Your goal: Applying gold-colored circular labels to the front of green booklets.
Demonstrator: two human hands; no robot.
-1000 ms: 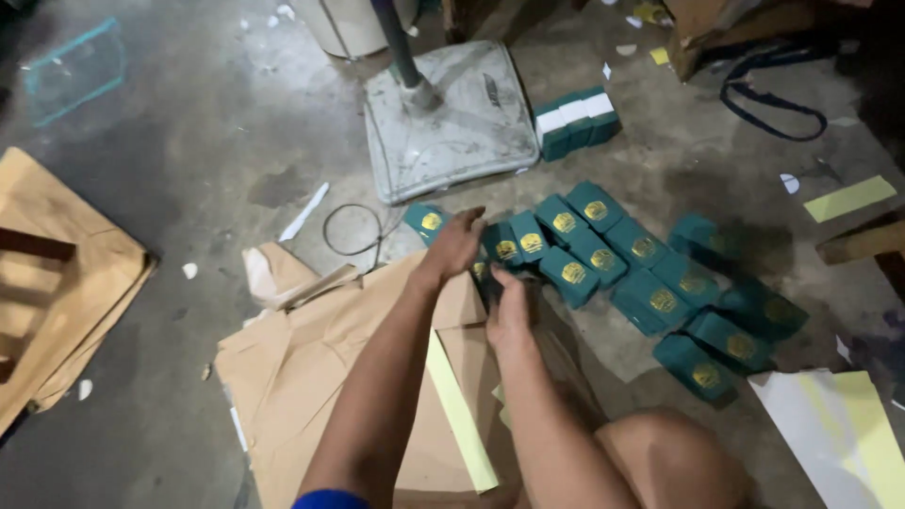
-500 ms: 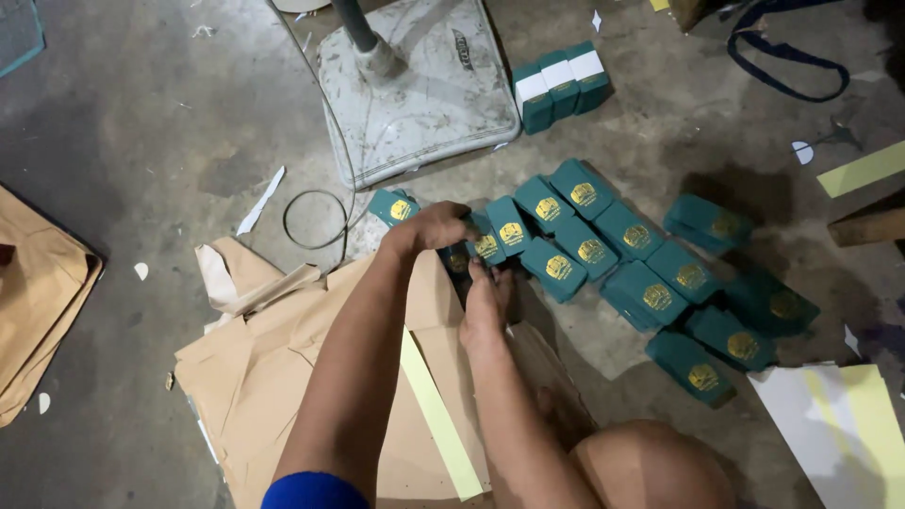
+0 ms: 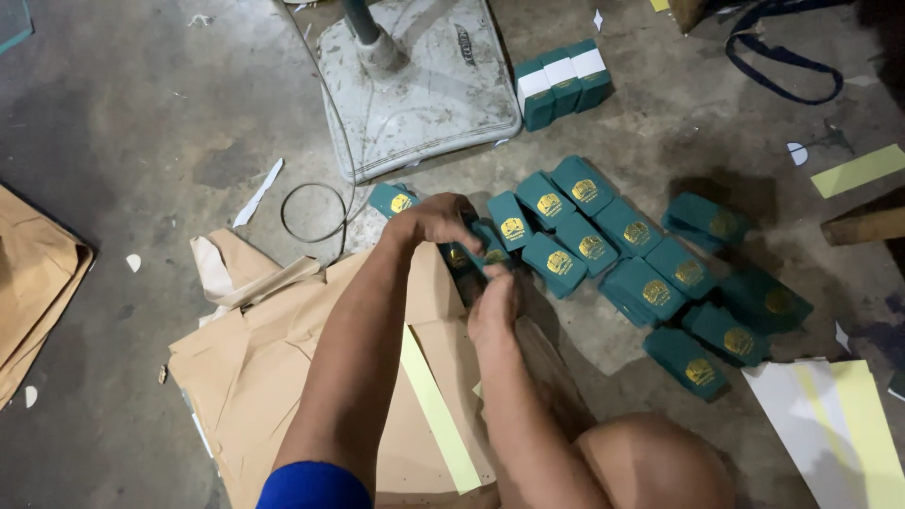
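Note:
Many small dark green boxes with gold emblems (image 3: 592,247) lie in overlapping rows on the concrete floor. My left hand (image 3: 436,220) is curled over the boxes at the left end of the row, next to a single green box (image 3: 392,200). My right hand (image 3: 493,303) sits just below it, fingers closed on a green box (image 3: 471,256) between the two hands. Both forearms reach out over crumpled brown paper (image 3: 283,358). My bare knee (image 3: 650,467) shows at the bottom right.
A dirty white fan base with its pole (image 3: 415,85) stands at the top. Three upright green boxes with white tops (image 3: 564,80) sit beside it. A cable loop (image 3: 316,212), yellow-green paper strips (image 3: 434,405), a brown bag (image 3: 33,283) at left, and white-yellow sheets (image 3: 839,424) lie around.
The view has shifted, so the boxes and fan base sit a little more to the left. Both hands stay together at the left end of the row, the right one slightly lower.

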